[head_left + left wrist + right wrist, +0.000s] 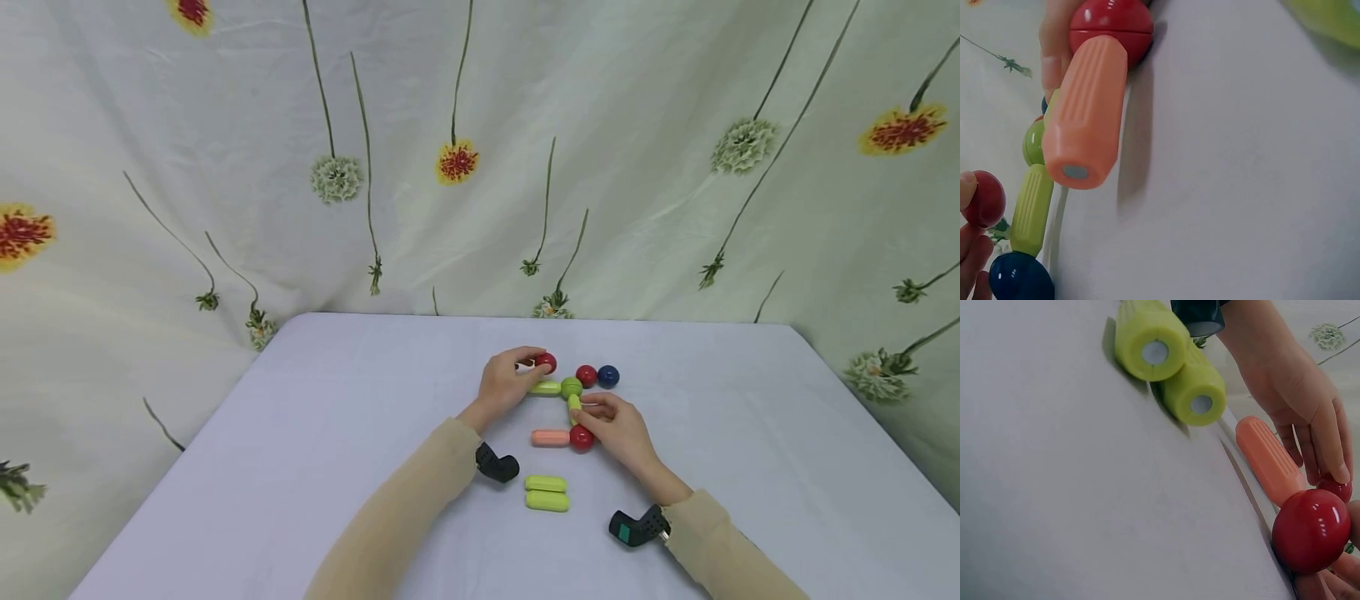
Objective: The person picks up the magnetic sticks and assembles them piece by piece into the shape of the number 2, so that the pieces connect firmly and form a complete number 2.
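Observation:
My left hand (508, 382) pinches a red ball (546, 362) between thumb and fingers, just above a yellow-green stick (545, 388). That stick meets a green ball (572, 387), from which a second yellow-green stick (574, 407) runs down to another red ball (581, 438). My right hand (617, 425) pinches this second stick from the right side. A salmon stick (551, 438) points left from the lower red ball. In the left wrist view, a dark blue ball (1021, 277) sits at the end of the first stick, under the left hand.
Beyond the green ball, a red ball (587, 376) and a dark blue ball (608, 377) lie side by side. Two yellow-green sticks (547, 501) lie parallel nearer the front of the white-covered table (337, 400). A flowered cloth (637, 167) hangs behind.

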The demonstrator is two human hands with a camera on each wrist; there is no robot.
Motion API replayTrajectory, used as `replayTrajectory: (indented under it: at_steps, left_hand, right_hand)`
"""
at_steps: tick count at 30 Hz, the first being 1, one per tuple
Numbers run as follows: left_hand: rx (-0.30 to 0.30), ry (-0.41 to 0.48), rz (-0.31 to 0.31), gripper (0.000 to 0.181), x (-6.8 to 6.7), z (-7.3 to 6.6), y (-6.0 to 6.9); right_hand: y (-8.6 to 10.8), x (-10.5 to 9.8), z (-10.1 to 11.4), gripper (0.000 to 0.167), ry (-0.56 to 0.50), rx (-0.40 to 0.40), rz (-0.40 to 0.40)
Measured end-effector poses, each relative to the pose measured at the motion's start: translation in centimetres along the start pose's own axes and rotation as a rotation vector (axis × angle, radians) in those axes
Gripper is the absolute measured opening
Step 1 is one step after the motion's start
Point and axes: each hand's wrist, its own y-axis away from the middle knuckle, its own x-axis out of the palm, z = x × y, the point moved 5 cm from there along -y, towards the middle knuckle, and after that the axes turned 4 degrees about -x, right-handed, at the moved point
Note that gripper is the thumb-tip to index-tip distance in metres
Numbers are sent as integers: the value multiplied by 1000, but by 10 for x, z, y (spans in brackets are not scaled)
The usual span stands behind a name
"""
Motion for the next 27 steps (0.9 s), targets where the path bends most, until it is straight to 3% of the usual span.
replayTrajectory:
  at_steps: [11, 20, 27]
  left_hand:
    - [112, 121, -75, 33, -17, -15, 11]
    - [138, 182, -103, 34, -26, -28, 25]
    - [150, 277, -112, 34, -30, -32, 39]
  right_hand:
    - [-1, 1, -3, 37, 19, 3, -2]
    - [-2, 1, -2, 37, 20, 5, -3]
    - [-1, 1, -2, 38, 8, 13, 3]
